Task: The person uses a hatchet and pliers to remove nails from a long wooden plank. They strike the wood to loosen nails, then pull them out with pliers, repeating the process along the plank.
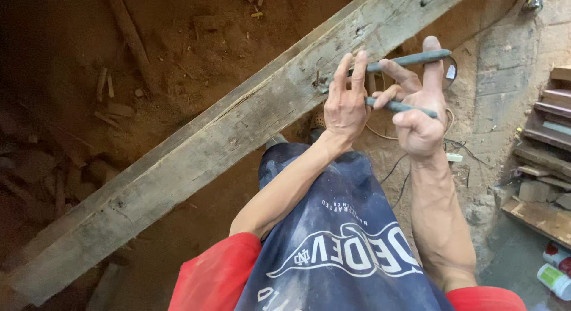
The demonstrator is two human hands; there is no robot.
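head view: a long weathered beam (196,150) runs on a slant from 7 o'clock up to 1 o'clock, across a floor (178,43) of reddish sawdust and dirt. the person stands over it in a dark blue apron (333,239) with red sleeves (217,278), both bare forearms reaching up toward 12 o'clock.

the left hand (345,102) sits just right of centre, back of the hand to the camera, fingers stretched upward and close together, their tips at the beam's near edge. it touches the nearer of two grey tool handles (401,106); whether it really grips it i cannot tell.

the right hand (419,111) is just beside it at 3 o'clock, closed around the grey handles: one bar crosses the palm, the other (410,60) lies over the raised fingertips toward 1 o'clock. the handles converge to the left, to a small metal piece (319,85) at the beam's edge, at 12 o'clock of the left hand. what the tool's head bites on is too small to tell.

below the hands, a shoe (317,126) shows on the floor. thin cables (395,168) trail across the dirt at 3 o'clock. at the far right stand stacked planks (550,138), and at 4 o'clock, in the corner, bottles (556,269) with red and green labels. wood scraps (107,91) lie scattered at 10 o'clock.
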